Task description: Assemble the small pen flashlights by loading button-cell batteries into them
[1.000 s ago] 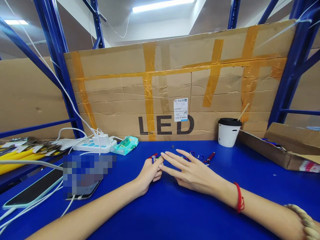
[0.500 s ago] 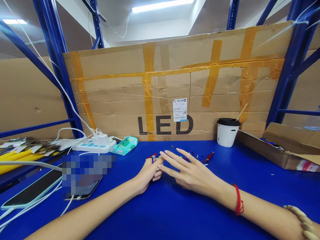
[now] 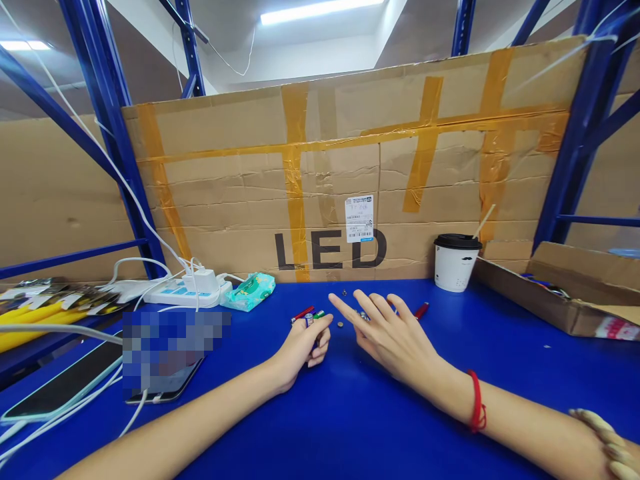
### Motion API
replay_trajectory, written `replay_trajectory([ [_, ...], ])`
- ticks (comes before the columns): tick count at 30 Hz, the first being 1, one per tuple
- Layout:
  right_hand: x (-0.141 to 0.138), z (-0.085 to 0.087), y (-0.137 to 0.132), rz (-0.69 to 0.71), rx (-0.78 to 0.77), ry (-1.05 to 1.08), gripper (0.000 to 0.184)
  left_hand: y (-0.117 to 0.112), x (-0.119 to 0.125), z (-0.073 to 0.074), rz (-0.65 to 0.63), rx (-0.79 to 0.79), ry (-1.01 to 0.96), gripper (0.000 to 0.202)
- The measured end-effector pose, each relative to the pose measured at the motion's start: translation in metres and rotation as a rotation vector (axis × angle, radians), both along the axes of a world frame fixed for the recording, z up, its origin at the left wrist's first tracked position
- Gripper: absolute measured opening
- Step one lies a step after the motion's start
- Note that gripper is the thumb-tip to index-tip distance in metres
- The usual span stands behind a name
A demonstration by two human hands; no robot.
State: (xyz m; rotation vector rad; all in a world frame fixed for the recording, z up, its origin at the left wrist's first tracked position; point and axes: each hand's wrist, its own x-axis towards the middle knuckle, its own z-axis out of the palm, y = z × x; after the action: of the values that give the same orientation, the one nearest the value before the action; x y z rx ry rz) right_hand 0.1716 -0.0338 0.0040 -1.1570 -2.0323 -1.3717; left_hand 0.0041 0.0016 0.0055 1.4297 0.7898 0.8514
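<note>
My left hand (image 3: pixel 299 350) is closed in a loose fist at the middle of the blue table. Small coloured cylinders (image 3: pixel 309 319) in red, blue and green, some with silvery ends, show at its thumb and fingers; their kind I cannot make out. Just right of it, my right hand (image 3: pixel 397 340) hovers with fingers spread and seems to hold nothing. Small shiny metal pieces (image 3: pixel 364 316) show between its fingers. A tiny round disc (image 3: pixel 341 325) lies between the hands, and a small metal bit (image 3: pixel 344 293) farther back. Partly behind my right hand lies a red stick-like piece (image 3: pixel 421 311).
A lidded paper cup (image 3: pixel 455 267) with a straw stands back right, beside an open cardboard box (image 3: pixel 565 320). At left are a power strip (image 3: pixel 175 291), a tissue pack (image 3: pixel 254 291), phones (image 3: pixel 65 377) and cables. A taped cardboard sheet (image 3: pixel 240 200) walls off the back.
My right hand has moved away from my left, its fingers lifting and spreading. The tiny disc and metal pieces now show. My left hand stays closed in nearly the same place.
</note>
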Motion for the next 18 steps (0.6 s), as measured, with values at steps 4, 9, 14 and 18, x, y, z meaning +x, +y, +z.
replay_trajectory([
  [4, 0.0019, -0.0017, 0.0020, -0.029, 0.000, 0.000, 0.069, -0.0008, 0.0006, -0.0012, 0.008, 0.003, 0.009, 0.046],
  [9, 0.0022, -0.0021, 0.0016, -0.004, 0.017, -0.020, 0.067, -0.0007, 0.0006, -0.0031, 0.003, 0.001, 0.001, 0.044],
  [14, 0.0015, -0.0007, 0.0003, 0.043, 0.043, -0.028, 0.064, 0.0003, 0.0003, -0.0025, 0.002, -0.008, -0.017, 0.045],
  [18, 0.0029, 0.0033, -0.0012, 0.135, 0.066, -0.073, 0.055, 0.0006, 0.0005, -0.0006, 0.009, -0.023, -0.073, 0.050],
])
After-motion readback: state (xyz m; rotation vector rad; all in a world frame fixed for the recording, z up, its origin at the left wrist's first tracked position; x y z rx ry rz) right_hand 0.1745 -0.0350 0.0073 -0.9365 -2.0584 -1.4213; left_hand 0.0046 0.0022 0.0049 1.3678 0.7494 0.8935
